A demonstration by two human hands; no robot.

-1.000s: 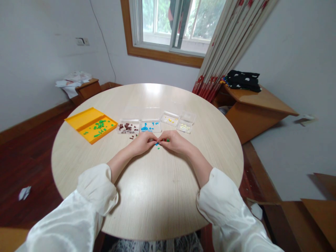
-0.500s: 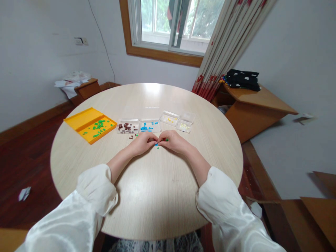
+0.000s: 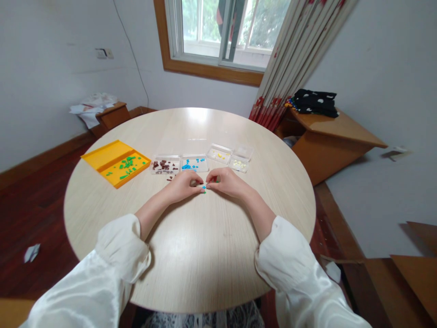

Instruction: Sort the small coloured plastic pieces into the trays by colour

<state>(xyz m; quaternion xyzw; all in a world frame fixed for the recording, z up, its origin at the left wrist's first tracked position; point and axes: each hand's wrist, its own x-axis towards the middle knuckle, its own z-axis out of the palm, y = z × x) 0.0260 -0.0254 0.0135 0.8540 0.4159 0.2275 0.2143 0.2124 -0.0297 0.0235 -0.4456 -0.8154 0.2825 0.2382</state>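
My left hand point(image 3: 186, 186) rests on the table with its thumb and index fingertips slightly apart. Its thumb tip is at a tiny green brick point(image 3: 205, 192), which it partly covers. Between the hands is a small blue brick point(image 3: 204, 187), close to the fingertips of both. My right hand point(image 3: 223, 181) is curled with thumb and fingers pinched together; what they hold is too small to make out. A bit of green point(image 3: 217, 181) shows beside the right fingers. Some loose brown bricks point(image 3: 170, 178) lie just left of my left hand.
Beyond my hands stand clear boxes of brown bricks point(image 3: 165, 166), blue bricks point(image 3: 187, 166), yellow bricks point(image 3: 220, 155) and pale bricks point(image 3: 239, 164). An open yellow case point(image 3: 116, 184) with green bricks is at the left of the round table point(image 3: 201, 255).
My fingertips have parted a little. The left thumb has come down toward the green brick, and the blue brick between the hands shows more clearly.
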